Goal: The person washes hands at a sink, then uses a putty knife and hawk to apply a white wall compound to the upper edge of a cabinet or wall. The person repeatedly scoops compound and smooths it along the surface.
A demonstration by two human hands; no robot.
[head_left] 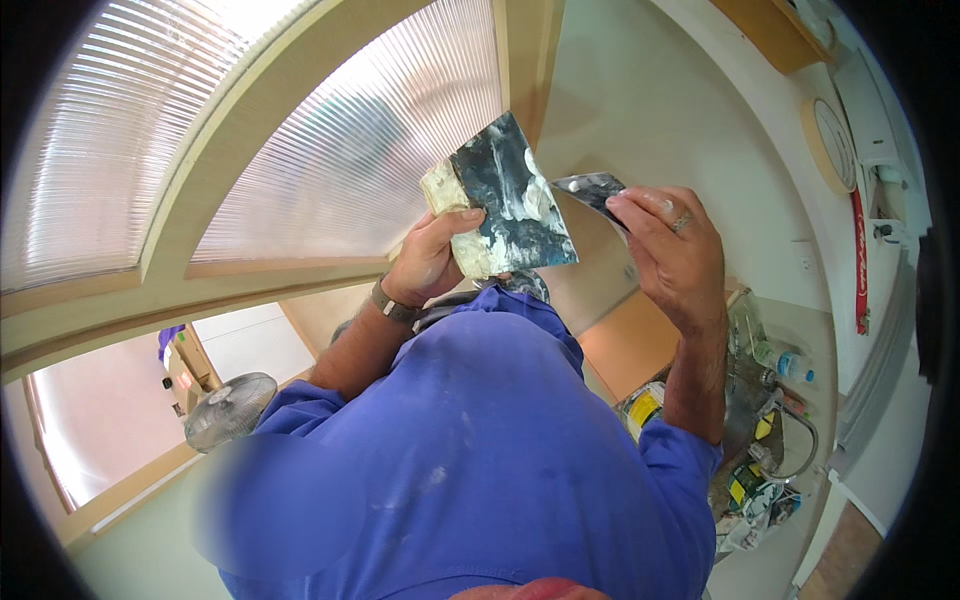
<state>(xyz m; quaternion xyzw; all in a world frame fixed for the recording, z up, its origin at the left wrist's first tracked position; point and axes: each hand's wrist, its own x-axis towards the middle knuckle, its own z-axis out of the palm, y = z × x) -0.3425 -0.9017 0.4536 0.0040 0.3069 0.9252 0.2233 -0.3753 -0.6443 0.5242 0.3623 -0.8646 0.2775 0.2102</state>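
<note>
A wide taping knife (515,195), its steel blade smeared with white filler, sits raised in front of the ribbed window panel (350,150). The left hand (432,260) has its fingers closed around the putty-caked handle. Just beside it, touching the blade's right edge, a smaller putty knife (592,190) is pinched in the right hand (675,255). Below, a cluttered bench (760,440) holds bottles and tools; a fan (230,410) stands lower left
</note>
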